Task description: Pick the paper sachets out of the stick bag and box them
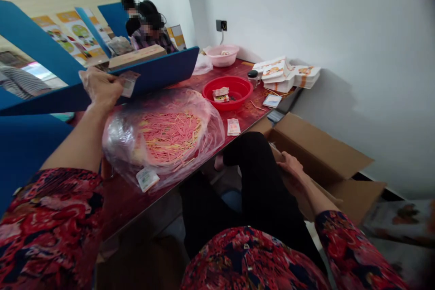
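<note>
My left hand (pixel 102 86) is raised at the blue partition (pixel 170 72), its fingers closed on a small clear printed packet (pixel 129 83). Below it, a large clear plastic bag (pixel 117 133) lies spread open around a heap of thin pink and yellow sticks (pixel 173 136). Down beside my right thigh, my right hand (pixel 291 166) grips the near edge of an open cardboard box (pixel 316 145); some of its fingers are hidden. One small packet (pixel 147 179) rests by the bag's near edge, another packet (pixel 233 127) to its right.
A red basin (pixel 208 89) with small packets stands on the red table (pixel 136 201). Behind are a pink basin (pixel 222 59), a black-lidded jar (pixel 253 77) and stacked printed cartons (pixel 285 72). Beyond the partition sit other people (pixel 152 36). A white wall (pixel 306 13) bounds the right.
</note>
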`<action>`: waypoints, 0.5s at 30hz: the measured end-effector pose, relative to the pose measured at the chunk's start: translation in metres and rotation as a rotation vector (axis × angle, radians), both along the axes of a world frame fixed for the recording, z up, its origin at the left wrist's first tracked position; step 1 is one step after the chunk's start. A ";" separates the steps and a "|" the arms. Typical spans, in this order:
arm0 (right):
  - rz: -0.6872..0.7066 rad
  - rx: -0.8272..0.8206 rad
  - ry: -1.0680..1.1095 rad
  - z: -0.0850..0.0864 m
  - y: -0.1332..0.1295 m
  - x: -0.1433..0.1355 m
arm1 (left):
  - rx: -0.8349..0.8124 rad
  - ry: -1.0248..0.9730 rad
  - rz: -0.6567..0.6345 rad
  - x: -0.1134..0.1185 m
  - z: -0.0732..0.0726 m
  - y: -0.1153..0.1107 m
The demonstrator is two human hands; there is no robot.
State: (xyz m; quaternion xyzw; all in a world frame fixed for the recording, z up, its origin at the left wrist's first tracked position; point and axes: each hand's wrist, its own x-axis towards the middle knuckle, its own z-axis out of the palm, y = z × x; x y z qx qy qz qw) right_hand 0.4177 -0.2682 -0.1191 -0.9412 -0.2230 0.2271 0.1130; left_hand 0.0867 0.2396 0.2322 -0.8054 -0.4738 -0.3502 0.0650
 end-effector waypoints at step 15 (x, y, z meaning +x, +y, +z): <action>0.038 0.026 0.012 -0.025 -0.002 0.017 | -0.065 -0.302 -0.289 0.001 0.015 0.025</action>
